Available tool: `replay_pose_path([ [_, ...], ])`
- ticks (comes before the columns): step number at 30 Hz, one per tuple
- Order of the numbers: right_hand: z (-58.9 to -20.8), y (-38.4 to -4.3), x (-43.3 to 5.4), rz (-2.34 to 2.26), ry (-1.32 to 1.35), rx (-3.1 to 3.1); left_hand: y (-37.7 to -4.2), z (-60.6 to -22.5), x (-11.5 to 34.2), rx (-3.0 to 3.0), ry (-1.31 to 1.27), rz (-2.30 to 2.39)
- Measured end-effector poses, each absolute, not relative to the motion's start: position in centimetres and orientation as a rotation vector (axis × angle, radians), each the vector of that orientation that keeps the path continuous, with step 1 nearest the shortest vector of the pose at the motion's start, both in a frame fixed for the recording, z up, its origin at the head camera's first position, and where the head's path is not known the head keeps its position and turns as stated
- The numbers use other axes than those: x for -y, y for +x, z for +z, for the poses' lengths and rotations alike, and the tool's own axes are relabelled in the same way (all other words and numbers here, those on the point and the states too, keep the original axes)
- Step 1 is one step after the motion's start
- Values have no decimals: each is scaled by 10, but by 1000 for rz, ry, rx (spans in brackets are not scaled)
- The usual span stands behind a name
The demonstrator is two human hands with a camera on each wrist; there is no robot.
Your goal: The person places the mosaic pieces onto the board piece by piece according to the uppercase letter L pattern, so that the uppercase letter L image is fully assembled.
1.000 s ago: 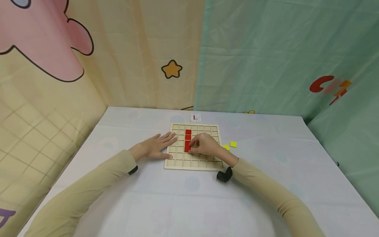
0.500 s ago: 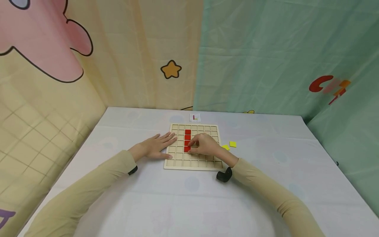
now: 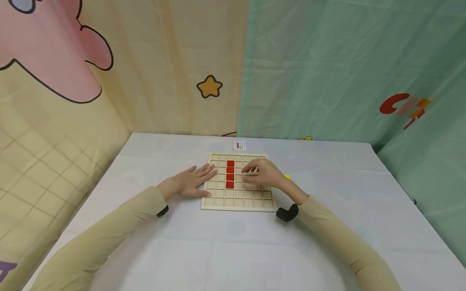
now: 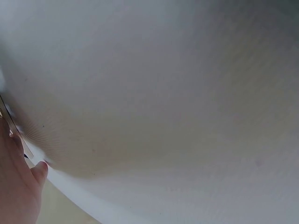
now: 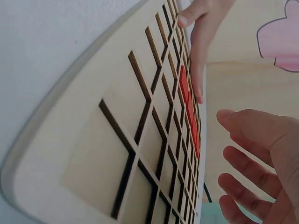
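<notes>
A wooden grid board (image 3: 222, 204) lies flat on the table. One column of its cells holds several red square tiles (image 3: 230, 169), lined up away from me; they also show in the right wrist view. My left hand (image 3: 190, 182) lies flat with spread fingers across the board's left edge. Over the right half of the board hovers my right hand (image 3: 265, 173), its fingers loosely bent and apart, with nothing between them in the right wrist view. A yellow tile (image 3: 287, 177) peeks out behind the right hand, mostly hidden by it.
A small printed card (image 3: 239, 146) with a grid pattern lies just beyond the board. The white-covered table (image 3: 233, 250) reaches back to hanging curtains (image 3: 313, 72). Black straps with cameras (image 3: 287, 213) sit on the wrists.
My right hand has let go at the nearest red tile, lifted and moved right, its fingers parting. All the red tiles are now uncovered. The left hand has stayed put.
</notes>
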State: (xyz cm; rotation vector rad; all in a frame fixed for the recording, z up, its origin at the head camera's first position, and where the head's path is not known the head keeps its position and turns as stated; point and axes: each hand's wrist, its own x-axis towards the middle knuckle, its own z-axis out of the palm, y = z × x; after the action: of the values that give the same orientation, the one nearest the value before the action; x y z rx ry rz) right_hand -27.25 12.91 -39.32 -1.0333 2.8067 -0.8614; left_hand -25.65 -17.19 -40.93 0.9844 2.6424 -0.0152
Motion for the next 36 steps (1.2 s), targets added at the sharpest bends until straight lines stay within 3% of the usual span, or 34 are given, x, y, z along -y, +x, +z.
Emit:
replay_pose_path([
  [21,-403,-269,-226,-860,-902,-2854,-255,-409,172,-2655,999,12],
  [36,-421,-276,-240,-795,-940,-2844,-256,-411,173,-2656,986,30],
])
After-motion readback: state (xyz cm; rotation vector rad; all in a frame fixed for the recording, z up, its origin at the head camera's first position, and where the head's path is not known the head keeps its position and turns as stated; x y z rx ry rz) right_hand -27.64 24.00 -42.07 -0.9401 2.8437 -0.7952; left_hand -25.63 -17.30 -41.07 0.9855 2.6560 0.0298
